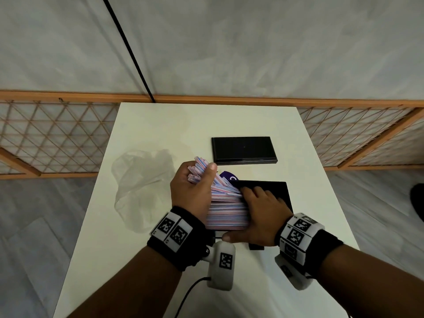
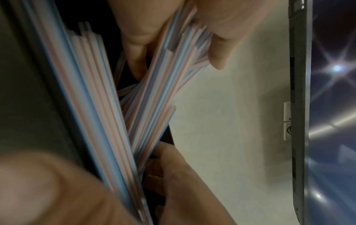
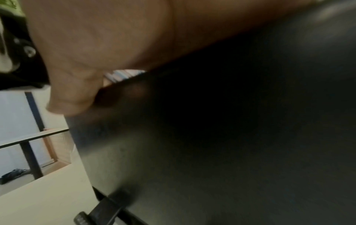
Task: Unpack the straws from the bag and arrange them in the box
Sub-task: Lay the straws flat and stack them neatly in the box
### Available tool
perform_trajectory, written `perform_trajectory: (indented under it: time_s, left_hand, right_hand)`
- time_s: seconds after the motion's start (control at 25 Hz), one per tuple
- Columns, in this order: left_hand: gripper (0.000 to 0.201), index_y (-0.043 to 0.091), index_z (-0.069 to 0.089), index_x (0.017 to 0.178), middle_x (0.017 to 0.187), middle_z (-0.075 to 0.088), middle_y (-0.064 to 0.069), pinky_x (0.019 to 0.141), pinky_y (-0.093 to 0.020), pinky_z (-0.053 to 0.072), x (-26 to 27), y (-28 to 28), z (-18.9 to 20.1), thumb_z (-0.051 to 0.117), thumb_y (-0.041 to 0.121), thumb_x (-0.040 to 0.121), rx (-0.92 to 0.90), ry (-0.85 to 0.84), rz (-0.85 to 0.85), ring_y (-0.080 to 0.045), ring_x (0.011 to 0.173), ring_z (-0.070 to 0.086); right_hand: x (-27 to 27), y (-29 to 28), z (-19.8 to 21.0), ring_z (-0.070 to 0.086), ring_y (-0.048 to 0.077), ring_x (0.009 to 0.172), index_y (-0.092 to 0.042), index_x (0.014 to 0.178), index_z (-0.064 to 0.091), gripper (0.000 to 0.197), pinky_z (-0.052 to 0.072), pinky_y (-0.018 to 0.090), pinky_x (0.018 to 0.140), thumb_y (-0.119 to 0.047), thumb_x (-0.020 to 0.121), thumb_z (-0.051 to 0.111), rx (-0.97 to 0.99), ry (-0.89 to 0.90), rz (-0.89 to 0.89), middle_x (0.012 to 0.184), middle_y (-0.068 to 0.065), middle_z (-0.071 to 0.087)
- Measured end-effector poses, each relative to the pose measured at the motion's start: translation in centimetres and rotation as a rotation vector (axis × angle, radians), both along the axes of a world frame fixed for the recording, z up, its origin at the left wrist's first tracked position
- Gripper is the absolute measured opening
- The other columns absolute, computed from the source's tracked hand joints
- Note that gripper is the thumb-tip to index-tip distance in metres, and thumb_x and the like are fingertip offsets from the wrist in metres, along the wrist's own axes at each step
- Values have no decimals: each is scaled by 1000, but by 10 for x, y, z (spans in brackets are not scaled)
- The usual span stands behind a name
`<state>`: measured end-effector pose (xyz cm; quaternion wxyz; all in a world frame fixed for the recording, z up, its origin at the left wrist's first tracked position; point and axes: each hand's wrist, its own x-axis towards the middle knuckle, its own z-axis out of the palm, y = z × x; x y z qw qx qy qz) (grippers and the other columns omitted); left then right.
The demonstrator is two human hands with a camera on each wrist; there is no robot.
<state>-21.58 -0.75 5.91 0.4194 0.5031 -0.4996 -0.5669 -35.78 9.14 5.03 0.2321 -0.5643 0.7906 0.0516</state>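
Gripping one end of a fanned bundle, the left hand (image 1: 195, 189) has fingers and thumb curled round the straws (image 1: 226, 211), which are striped pink, blue and white. Their held ends rise above the knuckles; the far ends slope down to the right into the box.

Box (image 1: 273, 187): black, open, on the white table (image 1: 160, 125), directly under and beyond the right hand. A flat layer of straws already lies in its near part, between the two hands.

Right hand (image 1: 259, 216): laid flat, fingers straight, pressing on the ends of the straws at the box; thumb stretched along the near edge. It grasps nothing.

Lid (image 1: 244, 149): black, rectangular, lying on the table beyond both hands, apart from the box.

Bag (image 1: 140, 177): clear plastic, crumpled, on the table to the left of the left hand, just beside it.

Purple item (image 1: 229, 176): partly hidden beyond the straws, between box and lid; what it is cannot be told.

Wristbands with black-and-white markers sit on both wrists.
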Motion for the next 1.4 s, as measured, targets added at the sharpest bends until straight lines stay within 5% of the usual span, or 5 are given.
perform_trajectory:
  time_s: [0.2, 0.44, 0.84, 1.2, 1.4]
  left_hand:
    - [18, 25, 69, 86, 93, 74, -14, 81, -55, 59, 14, 5, 3, 69, 42, 83, 88, 163, 104, -37, 88, 72]
    - [6, 15, 70, 89, 95, 73, -16, 82, -56, 59, 24, 18, 10, 67, 19, 93, 290, 362, 143, -40, 89, 72]
    - [24, 11, 66, 87, 92, 74, -19, 86, -56, 57, 23, 18, 25, 74, 31, 80, -9, 349, 142, -42, 90, 72]
    - [22, 12, 61, 105, 87, 75, -8, 82, -45, 60, 44, 1, 7, 73, 13, 87, 155, 500, 309, -30, 84, 74]
    - [20, 9, 65, 79, 73, 72, -7, 69, -34, 59, 32, 9, 9, 63, 20, 95, 207, 426, 296, -20, 68, 71]
  right_hand:
    - [13, -3, -3, 44, 24, 121, -32, 146, 24, 113, 36, 48, 107, -101, 56, 28, -187, -61, 34, 133, -2, 42]
    - [24, -16, -12, 48, 22, 118, -32, 143, 33, 88, 40, 42, 104, -67, 68, 63, -359, -191, 63, 132, -3, 48]
    - [45, -36, 14, 59, 32, 90, -14, 106, 53, 40, 50, 38, 74, -20, 67, 62, -556, -231, 64, 99, 5, 61]
    - [35, -23, -5, 59, 15, 102, -22, 126, 39, 76, 48, 28, 90, -56, 70, 77, -312, -355, -49, 117, -4, 57]
    - [21, -20, -18, 56, 25, 107, -30, 120, 45, 89, 42, 44, 100, -93, 57, 42, -124, -17, -42, 115, -3, 58]
